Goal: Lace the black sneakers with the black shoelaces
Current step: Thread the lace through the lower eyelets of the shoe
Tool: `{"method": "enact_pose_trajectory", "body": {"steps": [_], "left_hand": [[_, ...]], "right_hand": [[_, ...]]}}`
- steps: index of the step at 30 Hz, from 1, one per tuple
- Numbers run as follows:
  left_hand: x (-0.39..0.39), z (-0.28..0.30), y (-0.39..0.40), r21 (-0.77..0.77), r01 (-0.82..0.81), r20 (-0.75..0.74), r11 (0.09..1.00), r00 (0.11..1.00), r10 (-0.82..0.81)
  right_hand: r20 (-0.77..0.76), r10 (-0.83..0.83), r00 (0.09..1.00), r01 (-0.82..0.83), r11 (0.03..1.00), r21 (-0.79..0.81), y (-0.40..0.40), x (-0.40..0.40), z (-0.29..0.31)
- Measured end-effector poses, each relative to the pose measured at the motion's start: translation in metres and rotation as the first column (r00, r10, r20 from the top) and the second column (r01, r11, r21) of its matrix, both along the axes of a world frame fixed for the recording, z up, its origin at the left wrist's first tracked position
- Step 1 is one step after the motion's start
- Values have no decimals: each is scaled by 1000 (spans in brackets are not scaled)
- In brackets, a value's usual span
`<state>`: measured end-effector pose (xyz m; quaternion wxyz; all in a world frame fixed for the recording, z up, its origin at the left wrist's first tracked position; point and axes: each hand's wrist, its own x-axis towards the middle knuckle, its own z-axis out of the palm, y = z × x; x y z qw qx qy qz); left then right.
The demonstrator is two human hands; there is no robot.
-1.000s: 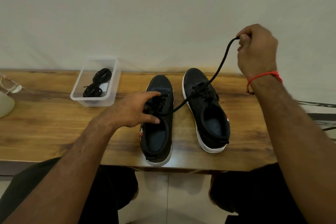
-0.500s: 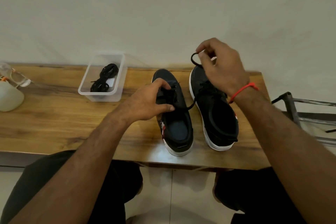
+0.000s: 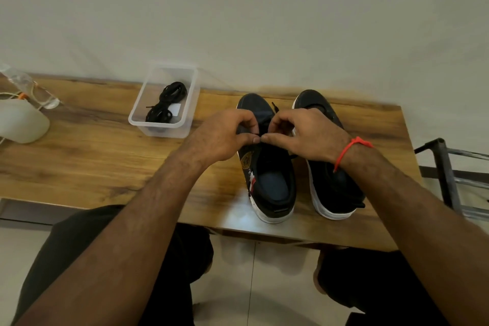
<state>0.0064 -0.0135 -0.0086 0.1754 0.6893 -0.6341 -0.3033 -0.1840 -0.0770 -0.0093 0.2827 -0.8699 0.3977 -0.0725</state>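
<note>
Two black sneakers w/ white soles stand side by side on a wooden table (image 3: 87, 156), toes pointing to the wall, heels near the front edge. Left sneaker (image 3: 270, 180) shows a gold emblem and a red/white mark on its outer side; right sneaker (image 3: 333, 188) sits just beside it, partly under the right wrist

Both hands meet over the lace area of the left sneaker. Left hand (image 3: 225, 135) has fingers curled, thumb and forefinger pinched at the shoe's eyelet zone; right hand (image 3: 304, 135) likewise curled, thumb tip touching the left thumb tip. A short black shoelace (image 3: 275, 108) end pokes up betw. the two hands; it seems both pinch this lace, but the exact hold is hidden by the fingers. Right wrist wears a red thread band (image 3: 349, 148)

Left of the shoes, apart from them, a clear plastic container (image 3: 140, 119) holds a bundled spare lace (image 3: 166, 103) and a small white slip. At the far left edge: a white rounded object (image 3: 21, 122) and a clear plastic item (image 3: 29, 87), cut off by the frame

Table is warm brown wood grain w/ a glare patch near the heels, pushed against a plain off-white wall (image 3: 238, 13). Metal frame (image 3: 449, 177) at right, pale tiled floor (image 3: 251, 286) below, dark trousers at the knees
</note>
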Motion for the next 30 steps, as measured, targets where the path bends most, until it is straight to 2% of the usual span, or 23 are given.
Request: {"method": "enact_pose_trajectory", "body": {"steps": [2,6,8,13,15,18,20,22,24,25,28,30], "left_hand": [[5,6,0,14,-17,-12,1000,1000,17],[13,22,4,181,104,-47,978,994,-97],[19,27,5,224,102,-53,969,994,-92],[38,26,5,138,-128,157,982,982,106],[44,26,7,68,-267,226,961,943,246],[53,28,9,-40,-446,338,894,836,432],[53,27,9,-60,-461,403,885,800,444],[46,25,9,-17,-381,415,925,839,353],[33,22,7,57,-213,385,975,906,176],[25,22,6,87,-142,311,986,944,108],[6,17,2,128,-42,-27,991,999,45],[-2,13,1,98,-14,-78,995,997,21]], "right_hand": [[-9,16,1000,-16,1000,9,0,1,-1],[24,13,1000,-13,1000,7,1,3,-1],[30,-2,1000,0,999,40,0,2,1],[51,-8,999,3,995,102,-3,-2,4],[61,-22,998,15,993,115,-4,-3,3],[75,-35,997,24,989,148,-6,-3,2],[98,-39,994,22,985,171,-7,-4,0],[108,-33,994,14,984,177,-7,-4,-1],[104,-31,994,13,986,168,-7,-4,0],[102,-34,994,17,986,163,-7,-4,0],[106,-37,994,21,989,150,-7,-4,2],[121,-52,991,32,986,162,-8,-4,1]]}}
